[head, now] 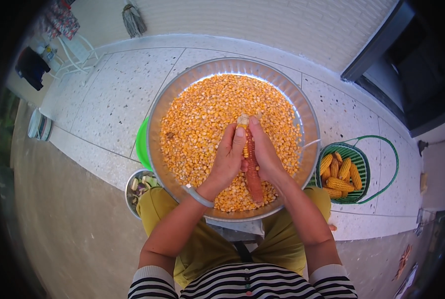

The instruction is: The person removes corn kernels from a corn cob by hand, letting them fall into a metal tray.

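Both my hands grip one ear of corn [253, 175] above a wide metal basin [308, 112]. Much of the ear is bare reddish cob; a strip of yellow kernels is left near its pale upper end. My left hand [228, 160] holds the ear from the left, its thumb against the kernels. From the other side, my right hand [265, 155] wraps the cob with the thumb near the top. Loose yellow corn kernels [211, 108] fill the basin beneath. The palms and some fingers are hidden.
A green woven basket [366, 183] with several whole ears of corn [344, 170] stands right of the basin. To the left are a bright green plastic container [142, 144] and a metal bowl [131, 198] of scraps. A white metal chair [74, 52] stands far left; a dark doorway [406, 71] opens at right.
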Motion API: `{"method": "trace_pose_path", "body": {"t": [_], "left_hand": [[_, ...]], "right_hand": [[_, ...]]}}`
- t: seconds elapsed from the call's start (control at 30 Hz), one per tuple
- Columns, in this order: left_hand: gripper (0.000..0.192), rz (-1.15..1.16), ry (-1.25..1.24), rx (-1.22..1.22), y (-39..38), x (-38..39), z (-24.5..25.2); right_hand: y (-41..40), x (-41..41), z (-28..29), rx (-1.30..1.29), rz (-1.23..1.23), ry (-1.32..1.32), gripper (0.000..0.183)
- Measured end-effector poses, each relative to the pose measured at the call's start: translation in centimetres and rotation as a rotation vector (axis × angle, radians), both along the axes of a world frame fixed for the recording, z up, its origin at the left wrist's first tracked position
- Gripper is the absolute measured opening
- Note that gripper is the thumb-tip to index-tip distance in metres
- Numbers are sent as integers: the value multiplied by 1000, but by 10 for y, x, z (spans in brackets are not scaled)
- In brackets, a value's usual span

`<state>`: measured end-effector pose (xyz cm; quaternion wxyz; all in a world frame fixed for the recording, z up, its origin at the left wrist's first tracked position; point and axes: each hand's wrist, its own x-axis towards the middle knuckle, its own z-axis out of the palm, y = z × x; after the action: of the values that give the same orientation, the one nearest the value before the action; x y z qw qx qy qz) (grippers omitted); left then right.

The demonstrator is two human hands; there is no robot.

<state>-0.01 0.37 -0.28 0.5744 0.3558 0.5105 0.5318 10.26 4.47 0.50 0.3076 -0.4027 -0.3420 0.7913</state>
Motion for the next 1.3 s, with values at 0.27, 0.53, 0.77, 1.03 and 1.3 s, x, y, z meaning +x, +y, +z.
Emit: {"method": "trace_pose_path", "body": {"t": [0.27,0.53,0.77,1.03,1.3], "left_hand": [[43,96,128,186,6,-3,-19],[45,43,2,23,3,-4,-5],[47,114,108,104,4,1,-11],[46,128,-36,183,10,-4,-18],[35,130,165,300,9,2,-17]], "right_hand": [[-4,-4,-13,441,0,-97,51],[-3,-7,-2,-38,-64,79,48],[0,-5,-10,55,-48,56,45],[-5,-8,-13,-74,-100,152,42],[1,-12,-17,-166,-151,161,44]]}}
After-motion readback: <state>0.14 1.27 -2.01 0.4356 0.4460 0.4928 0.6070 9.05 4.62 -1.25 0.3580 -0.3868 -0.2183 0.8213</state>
